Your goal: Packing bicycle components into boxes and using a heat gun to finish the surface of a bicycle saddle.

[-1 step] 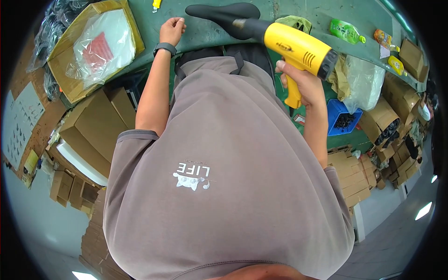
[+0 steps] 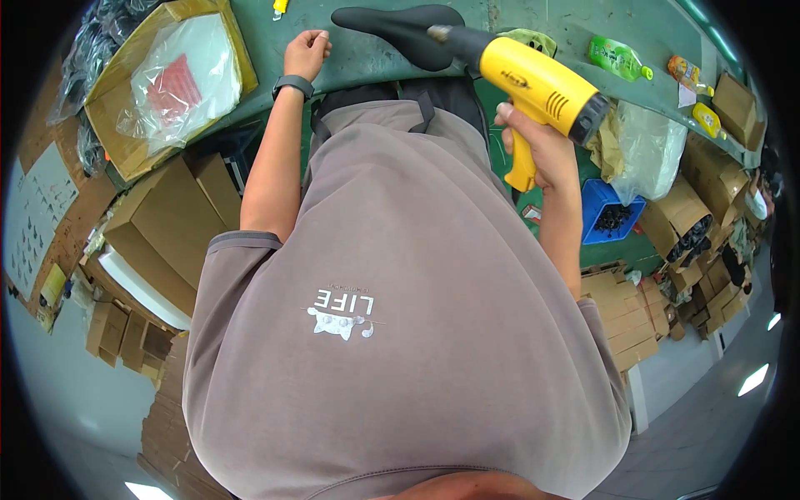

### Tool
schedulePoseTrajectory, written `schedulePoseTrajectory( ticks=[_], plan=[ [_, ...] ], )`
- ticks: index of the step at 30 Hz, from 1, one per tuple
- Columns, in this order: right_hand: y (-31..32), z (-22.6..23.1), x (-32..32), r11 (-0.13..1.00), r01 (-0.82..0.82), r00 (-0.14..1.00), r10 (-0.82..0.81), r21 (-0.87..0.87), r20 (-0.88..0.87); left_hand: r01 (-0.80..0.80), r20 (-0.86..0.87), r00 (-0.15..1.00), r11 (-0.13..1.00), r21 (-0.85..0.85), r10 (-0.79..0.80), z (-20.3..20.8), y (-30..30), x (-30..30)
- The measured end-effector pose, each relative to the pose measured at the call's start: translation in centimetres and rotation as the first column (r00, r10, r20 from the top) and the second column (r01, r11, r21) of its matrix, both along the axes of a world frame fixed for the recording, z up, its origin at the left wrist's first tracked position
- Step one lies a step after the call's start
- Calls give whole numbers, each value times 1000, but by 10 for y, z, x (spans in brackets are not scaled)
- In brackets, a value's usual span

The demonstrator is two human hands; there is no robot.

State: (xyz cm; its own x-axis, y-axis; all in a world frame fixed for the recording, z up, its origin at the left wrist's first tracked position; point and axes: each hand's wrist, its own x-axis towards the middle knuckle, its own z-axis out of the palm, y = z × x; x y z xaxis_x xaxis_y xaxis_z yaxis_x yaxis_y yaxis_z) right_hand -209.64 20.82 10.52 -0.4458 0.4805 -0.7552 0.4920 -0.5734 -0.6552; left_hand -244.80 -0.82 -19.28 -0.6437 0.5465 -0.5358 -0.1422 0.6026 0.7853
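A black bicycle saddle (image 2: 387,27) lies on the green worktable (image 2: 350,71), its narrow nose toward my left hand. My right hand (image 2: 546,150) grips the handle of a yellow heat gun (image 2: 540,82) with a black rear cap. The gun is tilted, and its metal nozzle overlaps the wide end of the saddle in the view; I cannot tell the gap between them. Just left of the saddle's nose is my left hand (image 2: 307,54), fingers curled into a loose fist, with no object showing in it. A dark watch is on that wrist.
At left stands an open carton (image 2: 112,117) with plastic-wrapped white and red pieces. A yellow cutter (image 2: 280,8) lies at the table's far side. To the right are a green bottle (image 2: 617,57), clear plastic bags (image 2: 654,150) and a blue bin (image 2: 596,221) of small black parts.
The heat gun has tipped slightly; its nozzle has shifted a little up and to the right. My left hand and the saddle stay about where they were.
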Motion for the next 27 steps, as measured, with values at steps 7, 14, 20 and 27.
schedulePoseTrajectory(
  ticks=[7,14,20,27],
  plan=[
    [28,6,26,999,-8,1000,8,-53,-10,88,-3,996,990,-111,-89,-6,-34,15],
    [72,15,49,998,-57,998,55,-39,-40,-96,73,990,958,-269,120,-64,-166,84],
    [105,23,68,980,-178,983,172,-92,-71,-157,200,926,811,-563,319,-46,-194,186],
    [132,4,83,921,-362,928,340,-145,-156,-114,-99,993,837,-536,71,-55,-207,258]
  ],
)
